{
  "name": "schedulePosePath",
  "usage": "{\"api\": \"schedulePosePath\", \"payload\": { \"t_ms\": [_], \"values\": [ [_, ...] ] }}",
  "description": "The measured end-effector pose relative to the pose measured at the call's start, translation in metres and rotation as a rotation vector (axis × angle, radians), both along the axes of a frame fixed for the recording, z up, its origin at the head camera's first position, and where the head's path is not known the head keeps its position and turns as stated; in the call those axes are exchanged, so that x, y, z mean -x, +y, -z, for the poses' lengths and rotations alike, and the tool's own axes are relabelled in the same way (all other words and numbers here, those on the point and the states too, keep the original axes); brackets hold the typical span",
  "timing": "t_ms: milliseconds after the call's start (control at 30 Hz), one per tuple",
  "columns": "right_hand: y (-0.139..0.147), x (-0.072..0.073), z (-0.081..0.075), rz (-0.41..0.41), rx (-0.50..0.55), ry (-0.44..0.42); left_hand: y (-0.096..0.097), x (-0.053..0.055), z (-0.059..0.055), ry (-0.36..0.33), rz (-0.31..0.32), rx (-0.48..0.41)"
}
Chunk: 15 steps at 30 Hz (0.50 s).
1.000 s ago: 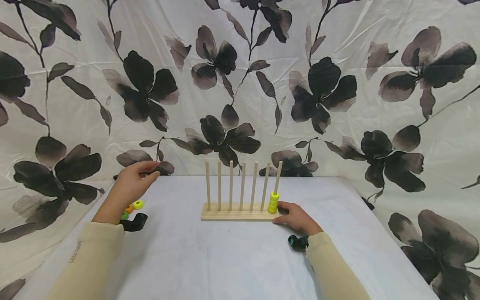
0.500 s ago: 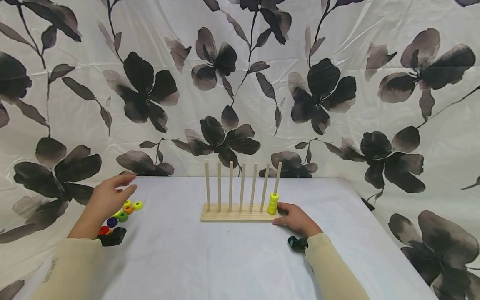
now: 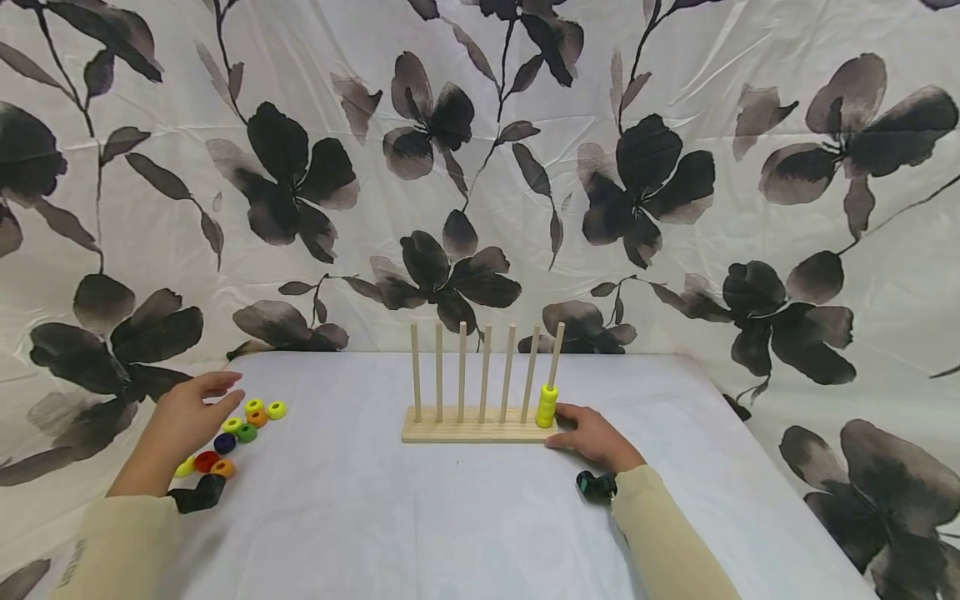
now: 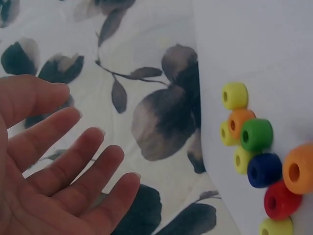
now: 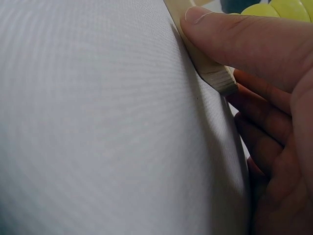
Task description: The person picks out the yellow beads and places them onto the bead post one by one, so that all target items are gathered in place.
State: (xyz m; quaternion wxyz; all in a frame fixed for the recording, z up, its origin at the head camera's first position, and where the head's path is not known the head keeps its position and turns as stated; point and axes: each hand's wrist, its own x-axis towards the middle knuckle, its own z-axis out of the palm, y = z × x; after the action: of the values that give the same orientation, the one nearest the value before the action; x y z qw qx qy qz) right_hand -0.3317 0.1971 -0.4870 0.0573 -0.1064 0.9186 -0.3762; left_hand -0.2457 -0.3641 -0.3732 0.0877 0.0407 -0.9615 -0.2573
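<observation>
My left hand [image 3: 178, 425] hovers at the table's left side with its fingers spread loosely and nothing in them. Loose beads lie just right of it: a green bead [image 3: 246, 432], a dark blue bead [image 4: 264, 170], a red bead [image 4: 282, 199], plus orange and yellow ones. A wooden peg rack [image 3: 465, 429] with several upright pegs stands mid-table. Yellow beads [image 3: 547, 407] are stacked on its rightmost peg. At the rack's right end, my right hand [image 3: 596, 437] grips the base [image 5: 220, 78], thumb along the front edge and fingers behind the end.
A white cloth covers the table [image 3: 450, 525]. Behind it hangs a floral sheet [image 3: 480, 167], which also shows past the table's left edge in the left wrist view. Black wrist cameras sit at both wrists, including one [image 3: 596, 486] on the right.
My left hand has moved left and toward me, uncovering more of the loose beads in the head view. My right hand and the peg rack have stayed in place.
</observation>
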Motion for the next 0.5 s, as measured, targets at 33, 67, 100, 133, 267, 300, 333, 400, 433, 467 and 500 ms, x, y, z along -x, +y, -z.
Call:
{"api": "schedulePosePath", "payload": {
  "t_ms": [33,67,100,133,267,300,333,400,433,467,500],
  "values": [
    [0.0,0.0,0.0,0.0,-0.001,0.002,-0.003,0.0,0.002,-0.008,-0.004,0.001],
    [0.0,0.0,0.0,0.0,0.001,0.002,-0.005,0.0,0.004,-0.012,-0.006,0.003],
    [0.0,0.0,0.0,0.0,0.002,0.002,-0.008,0.0,0.006,-0.016,-0.007,0.006],
    [0.0,0.0,0.0,0.0,0.005,0.001,-0.01,0.0,0.008,-0.021,-0.01,0.008],
    [0.0,-0.001,0.001,-0.002,0.004,0.0,-0.02,0.0,0.016,-0.058,-0.028,0.004],
    [0.0,-0.001,0.001,-0.002,0.002,0.0,-0.022,0.0,0.018,-0.07,-0.036,0.001],
    [0.0,-0.001,0.001,-0.003,-0.001,0.003,-0.024,0.0,0.02,-0.086,-0.044,-0.005],
    [0.0,-0.002,0.001,0.001,-0.002,-0.001,-0.027,0.0,0.023,-0.112,-0.056,-0.014],
    [0.001,-0.002,0.001,0.001,-0.005,0.003,-0.029,0.0,0.025,-0.122,-0.06,-0.018],
    [0.001,-0.002,0.0,0.002,-0.003,0.002,-0.03,0.0,0.026,-0.131,-0.064,-0.021],
    [0.001,-0.002,0.0,0.002,-0.003,0.004,-0.032,0.0,0.027,-0.137,-0.066,-0.02]
  ]
}}
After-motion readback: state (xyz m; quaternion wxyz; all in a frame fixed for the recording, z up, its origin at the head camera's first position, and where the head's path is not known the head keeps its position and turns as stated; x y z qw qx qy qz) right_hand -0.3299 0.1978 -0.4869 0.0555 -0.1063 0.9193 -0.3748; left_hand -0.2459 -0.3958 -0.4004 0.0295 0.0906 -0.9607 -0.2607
